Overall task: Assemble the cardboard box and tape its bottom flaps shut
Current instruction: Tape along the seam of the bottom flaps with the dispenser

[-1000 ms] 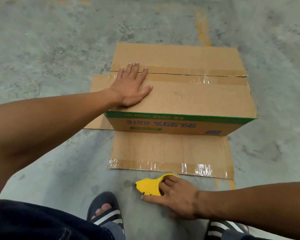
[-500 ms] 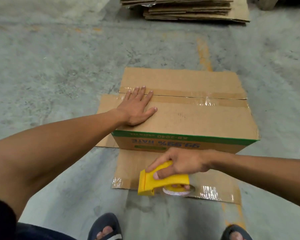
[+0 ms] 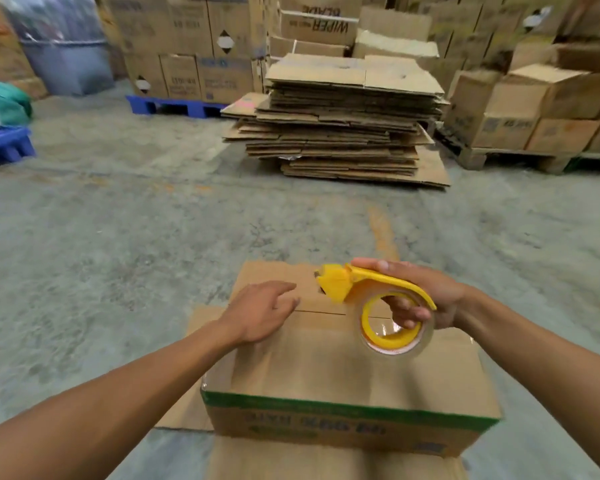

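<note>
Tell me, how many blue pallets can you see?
2. One pallet sits under the stacked boxes at far left-centre; another pallet is at the left edge, cut off. Others may be hidden.

Box (image 3: 343, 362), lower centre: plain brown corrugated cardboard, matt, w/ green printed band along near top edge. Tape dispenser (image 3: 357, 284), centre right: smooth yellow plastic, slight sheen; tape roll (image 3: 425, 341) on it clear and glossy. Floor (image 3: 118, 237): rough grey concrete, mottled. Flattened cartons (image 3: 343, 133), upper centre: matt cardboard, ragged edges. Pallet (image 3: 174, 105), upper left: blue plastic.
</note>
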`<state>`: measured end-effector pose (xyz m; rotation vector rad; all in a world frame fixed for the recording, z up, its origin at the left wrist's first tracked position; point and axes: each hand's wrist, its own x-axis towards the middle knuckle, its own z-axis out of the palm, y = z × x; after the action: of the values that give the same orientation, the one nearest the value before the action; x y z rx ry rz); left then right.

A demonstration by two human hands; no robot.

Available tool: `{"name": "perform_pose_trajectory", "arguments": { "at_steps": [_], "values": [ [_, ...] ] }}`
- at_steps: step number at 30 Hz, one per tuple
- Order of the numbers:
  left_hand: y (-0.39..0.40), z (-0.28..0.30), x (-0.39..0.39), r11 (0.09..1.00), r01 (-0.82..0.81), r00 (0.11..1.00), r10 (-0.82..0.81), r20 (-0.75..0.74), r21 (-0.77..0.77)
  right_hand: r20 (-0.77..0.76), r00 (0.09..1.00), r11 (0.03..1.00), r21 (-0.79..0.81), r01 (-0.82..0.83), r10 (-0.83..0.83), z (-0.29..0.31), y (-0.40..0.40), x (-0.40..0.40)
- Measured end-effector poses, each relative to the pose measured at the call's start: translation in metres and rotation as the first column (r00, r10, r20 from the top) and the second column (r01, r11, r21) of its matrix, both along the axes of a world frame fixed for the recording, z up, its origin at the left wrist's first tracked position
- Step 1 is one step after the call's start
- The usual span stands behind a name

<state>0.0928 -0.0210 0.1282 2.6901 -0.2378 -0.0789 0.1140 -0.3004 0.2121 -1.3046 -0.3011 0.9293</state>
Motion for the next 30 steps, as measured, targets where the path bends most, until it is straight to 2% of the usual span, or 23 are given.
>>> {"name": "perform_pose_trajectory", "arguments": {
  "at_steps": [1, 2, 3, 4, 6, 9, 15, 30],
  "values": [
    [-0.008, 0.016, -0.002, 0.980, -0.071, 0.998, 0.070, -0.011, -0.187, -0.032, 0.999, 0.998, 0.063, 0.017, -0.015, 0.002, -0.006, 0.005],
    [-0.018, 0.034, -0.004, 0.908, -0.149, 0.988, 0.119, -0.101, -0.392, -0.049, 0.998, 0.993, 0.112, 0.034, -0.029, 0.004, -0.011, 0.010],
    [-0.027, 0.052, -0.006, 0.801, -0.241, 0.960, 0.116, -0.253, -0.548, -0.060, 0.997, 0.988, 0.148, 0.049, -0.040, 0.006, -0.015, 0.014],
    [-0.035, 0.069, -0.008, 0.697, -0.331, 0.913, 0.068, -0.401, -0.636, -0.069, 0.997, 0.983, 0.176, 0.057, -0.045, 0.007, -0.019, 0.017],
    [-0.046, 0.097, -0.013, 0.566, -0.433, 0.819, -0.079, -0.569, -0.702, -0.075, 0.997, 0.974, 0.222, 0.051, -0.035, 0.010, -0.024, 0.022],
    [-0.054, 0.118, -0.020, 0.448, -0.496, 0.743, -0.224, -0.631, -0.744, -0.065, 0.995, 0.971, 0.222, 0.087, -0.075, 0.013, -0.028, 0.025],
    [-0.063, 0.125, -0.024, 0.249, -0.628, 0.679, -0.287, -0.675, -0.738, -0.010, 0.992, 0.975, 0.185, 0.127, -0.128, 0.016, -0.029, 0.024],
    [-0.073, 0.120, -0.026, 0.121, -0.711, 0.627, -0.335, -0.703, -0.692, 0.070, 0.988, 0.988, 0.084, 0.129, -0.135, 0.024, -0.037, 0.022]
  ]
}}
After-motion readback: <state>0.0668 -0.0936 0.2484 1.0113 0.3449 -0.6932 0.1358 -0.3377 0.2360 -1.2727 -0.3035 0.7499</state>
